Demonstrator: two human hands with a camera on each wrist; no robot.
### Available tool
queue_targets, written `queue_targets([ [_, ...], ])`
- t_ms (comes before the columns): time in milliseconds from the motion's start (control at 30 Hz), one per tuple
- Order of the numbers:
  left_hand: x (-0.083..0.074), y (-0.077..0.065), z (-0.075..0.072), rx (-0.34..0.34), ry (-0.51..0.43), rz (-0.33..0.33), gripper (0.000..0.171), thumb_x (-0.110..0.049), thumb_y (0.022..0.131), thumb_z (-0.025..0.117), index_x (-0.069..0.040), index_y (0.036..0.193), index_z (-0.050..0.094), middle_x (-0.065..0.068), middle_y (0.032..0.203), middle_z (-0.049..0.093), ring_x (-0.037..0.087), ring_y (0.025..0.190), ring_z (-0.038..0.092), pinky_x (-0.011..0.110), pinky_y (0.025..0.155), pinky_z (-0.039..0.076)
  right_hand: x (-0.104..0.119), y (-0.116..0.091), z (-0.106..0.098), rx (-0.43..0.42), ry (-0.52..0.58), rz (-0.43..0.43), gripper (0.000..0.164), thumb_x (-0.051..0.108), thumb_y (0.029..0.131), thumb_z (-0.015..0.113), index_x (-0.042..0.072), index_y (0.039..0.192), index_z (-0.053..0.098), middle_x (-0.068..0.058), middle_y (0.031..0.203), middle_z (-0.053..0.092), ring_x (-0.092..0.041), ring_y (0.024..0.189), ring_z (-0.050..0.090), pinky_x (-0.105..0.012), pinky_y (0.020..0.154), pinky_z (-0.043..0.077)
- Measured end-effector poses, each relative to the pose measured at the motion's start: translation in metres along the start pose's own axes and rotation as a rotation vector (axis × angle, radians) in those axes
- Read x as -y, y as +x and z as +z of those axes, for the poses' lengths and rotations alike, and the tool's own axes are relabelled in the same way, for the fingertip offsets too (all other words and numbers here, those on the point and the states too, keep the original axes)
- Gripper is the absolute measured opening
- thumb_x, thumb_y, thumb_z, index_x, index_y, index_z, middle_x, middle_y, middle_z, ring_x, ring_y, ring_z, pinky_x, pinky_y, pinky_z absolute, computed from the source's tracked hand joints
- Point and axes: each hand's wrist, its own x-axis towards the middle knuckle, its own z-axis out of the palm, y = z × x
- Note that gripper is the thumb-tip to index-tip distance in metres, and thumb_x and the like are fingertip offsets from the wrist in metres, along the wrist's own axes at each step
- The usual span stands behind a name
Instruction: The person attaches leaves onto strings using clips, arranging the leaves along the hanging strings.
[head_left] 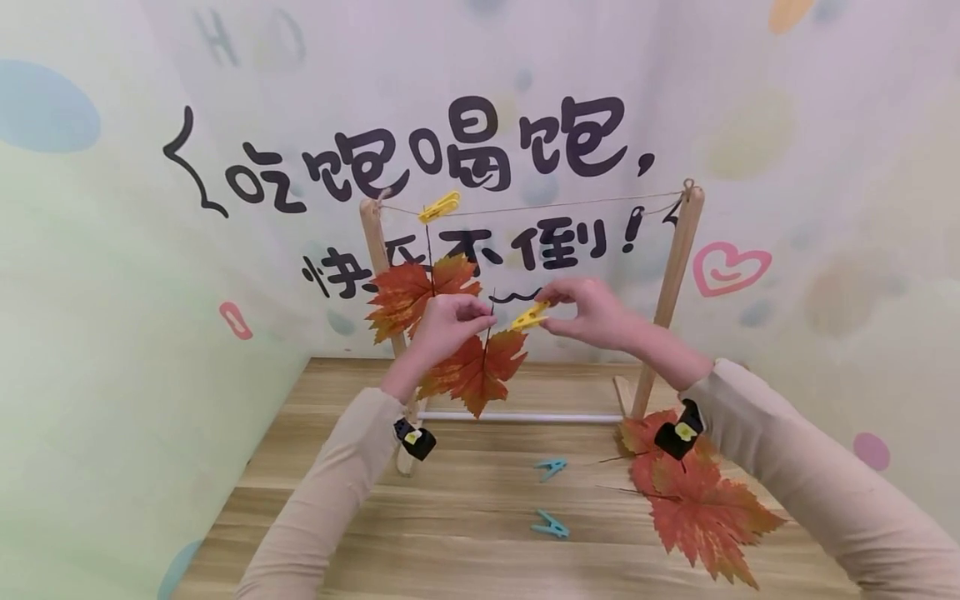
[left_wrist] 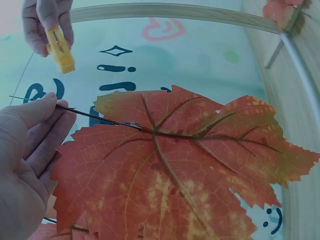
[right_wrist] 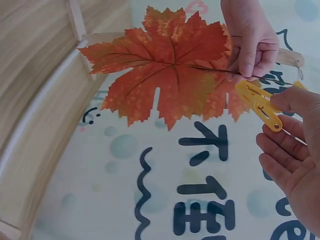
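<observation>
My left hand [head_left: 453,328] pinches the dark stem of an orange-red maple leaf [left_wrist: 170,150] between thumb and fingers, and the leaf hangs below it in the head view. To its right, my right hand [head_left: 588,312] holds a yellow clothespin [head_left: 531,316] between thumb and fingers, its tip pointing toward the stem. Above them a twine line [head_left: 555,205] runs between two wooden posts. A second yellow clothespin [head_left: 439,206] sits on the line near its left end, with another maple leaf [head_left: 408,292] hanging by its stem beneath, partly behind my left hand.
Two blue clothespins [head_left: 552,524] lie on the wooden table [head_left: 420,542]. More maple leaves [head_left: 712,508] lie at the right, under my right forearm. The right post [head_left: 678,275] stands close to my right wrist, and a white rod [head_left: 525,417] joins the frame low down.
</observation>
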Motion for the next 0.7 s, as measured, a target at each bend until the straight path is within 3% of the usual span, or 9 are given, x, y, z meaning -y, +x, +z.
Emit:
queue_targets([
  [400, -0.011, 0.015, -0.006, -0.035, -0.038, 0.026, 0.015, -0.009, 0.079, 0.070, 0.001, 0.090, 0.070, 0.010, 0.083, 0.069, 0.015, 0.072, 0.064, 0.023, 0.067, 0.053, 0.011, 0.021, -0.028, -0.037, -0.046, 0.019, 0.026, 0.003, 0.075, 0.070, -0.004, 0.099, 0.063, -0.014, 0.094, 0.066, -0.023, 0.085, 0.061, -0.037, 0.081, 0.050],
  [700, -0.025, 0.033, -0.013, -0.115, -0.077, 0.037, 0.016, -0.011, 0.080, 0.069, 0.000, 0.091, 0.070, 0.011, 0.088, 0.069, 0.015, 0.075, 0.064, 0.023, 0.070, 0.052, 0.018, 0.033, -0.041, -0.103, -0.026, 0.067, 0.030, 0.003, 0.074, 0.072, -0.006, 0.101, 0.063, -0.016, 0.096, 0.066, -0.024, 0.086, 0.062, -0.037, 0.083, 0.050],
])
